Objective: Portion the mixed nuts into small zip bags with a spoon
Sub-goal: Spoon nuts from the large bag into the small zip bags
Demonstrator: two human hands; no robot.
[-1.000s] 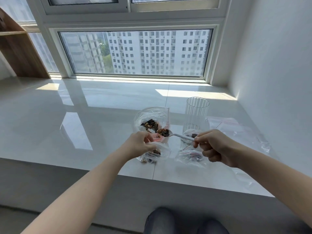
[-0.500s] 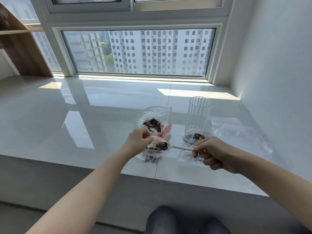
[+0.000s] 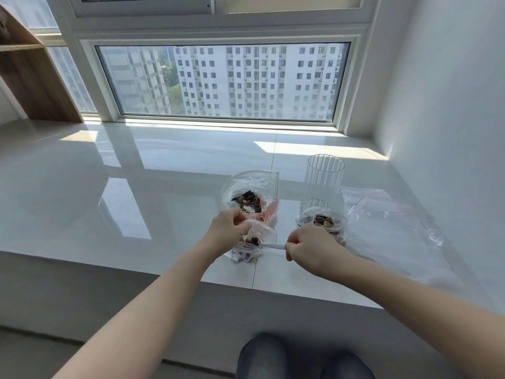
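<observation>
Left hand (image 3: 228,228) pinches the small bag (image 3: 255,242) open; right hand (image 3: 308,246), at three o'clock, grips the spoon (image 3: 269,245), tipping nuts (image 3: 252,240) inside.

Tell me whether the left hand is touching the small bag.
Touching: the head view shows the left hand pinching the small bag's rim.

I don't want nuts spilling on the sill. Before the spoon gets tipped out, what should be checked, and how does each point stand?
1. Left hand holds the small bag open: ok.
2. Right hand grips the spoon handle: ok.
3. Spoon bowl, loaded with nuts, inside the bag mouth: ok.
4. Bag bottom resting on the sill: cannot tell.
5. Supply bag standing open behind: ok.
6. Glass apart from both hands: ok.
</observation>
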